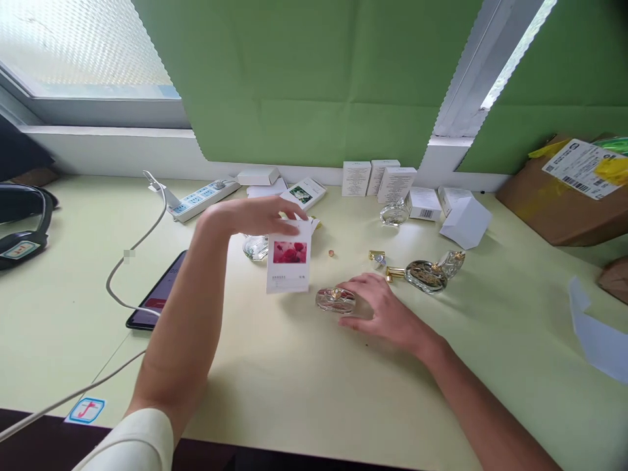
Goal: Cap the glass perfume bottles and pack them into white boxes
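From above, my left hand (275, 216) grips the top of a white perfume box (289, 278) with a red flower picture, holding it upright over the table. My right hand (385, 311) curves around the right end of a clear perfume bottle (328, 301) with a gold neck and no cap. Its thumb and fingers are spread to either side of the glass; whether they touch it I cannot tell. Behind the box, a second glass bottle (254, 247) is partly hidden. To the right lie gold caps (377, 255) and a dark-patterned bottle (426, 276).
White boxes (356, 178) stand along the wall, near another glass bottle (394, 212). A power strip (203, 199), white cable (114, 281), phone (147, 307) and headphones (24, 242) lie left. At right are a cardboard carton (540, 203) and a paper sheet (598, 337).
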The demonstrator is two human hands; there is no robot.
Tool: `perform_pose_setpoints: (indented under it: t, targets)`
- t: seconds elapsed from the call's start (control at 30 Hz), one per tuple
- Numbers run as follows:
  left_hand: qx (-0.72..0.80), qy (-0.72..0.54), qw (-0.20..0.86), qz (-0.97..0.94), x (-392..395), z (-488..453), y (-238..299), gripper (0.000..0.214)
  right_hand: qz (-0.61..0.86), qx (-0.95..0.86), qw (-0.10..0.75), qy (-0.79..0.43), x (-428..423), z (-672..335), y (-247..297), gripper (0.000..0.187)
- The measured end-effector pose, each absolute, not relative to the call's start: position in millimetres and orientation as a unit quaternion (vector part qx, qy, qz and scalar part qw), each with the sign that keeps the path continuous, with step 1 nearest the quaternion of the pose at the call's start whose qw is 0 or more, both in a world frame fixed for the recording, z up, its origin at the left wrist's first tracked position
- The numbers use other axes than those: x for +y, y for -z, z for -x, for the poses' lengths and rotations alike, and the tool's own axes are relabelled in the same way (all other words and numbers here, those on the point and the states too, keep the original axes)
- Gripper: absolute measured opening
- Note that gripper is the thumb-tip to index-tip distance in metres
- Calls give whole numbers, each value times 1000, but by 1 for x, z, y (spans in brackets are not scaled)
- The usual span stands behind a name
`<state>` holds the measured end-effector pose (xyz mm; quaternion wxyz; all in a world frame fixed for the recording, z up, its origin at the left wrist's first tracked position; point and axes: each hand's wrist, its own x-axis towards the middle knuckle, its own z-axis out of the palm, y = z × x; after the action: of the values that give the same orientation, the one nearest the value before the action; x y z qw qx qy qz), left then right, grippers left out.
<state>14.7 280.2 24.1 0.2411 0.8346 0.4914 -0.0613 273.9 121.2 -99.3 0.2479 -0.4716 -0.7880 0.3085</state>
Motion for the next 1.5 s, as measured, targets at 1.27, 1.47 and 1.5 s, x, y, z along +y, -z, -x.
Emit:
perform_pose_setpoints:
  t: [1.27,1.47,1.5]
  targets:
    - [327,114,96,-933,272,-92,46,30,538,-765,279,-218,135,-285,117,33]
    - [328,14,113,-938,261,-88,23,36,545,-766,283,-191,138,-289,118,33]
    - [325,-2,117,-938,259,-88,20,36,544,-768,282,-187,138,-289,119,33]
